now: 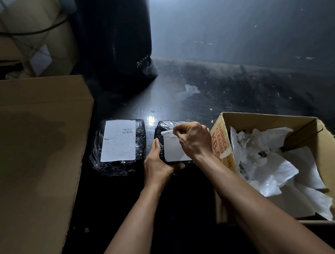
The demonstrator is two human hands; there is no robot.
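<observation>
Two black plastic-wrapped parcels lie side by side on the dark floor. The left parcel (117, 148) carries a flat white label with a barcode. The right parcel (163, 128) has a white label (173, 149) whose top edge curls up. My left hand (158, 164) grips that parcel's near left corner, thumb under its front edge. My right hand (193, 140) is curled over the label and pinches its upper edge between thumb and fingertips.
A large closed cardboard box (34, 156) fills the left side. An open carton (283, 158) with red lettering and crumpled white paper stands at the right, close to my right forearm. A tall black wrapped bundle (117, 41) stands behind the parcels. Litter scraps dot the dark floor beyond.
</observation>
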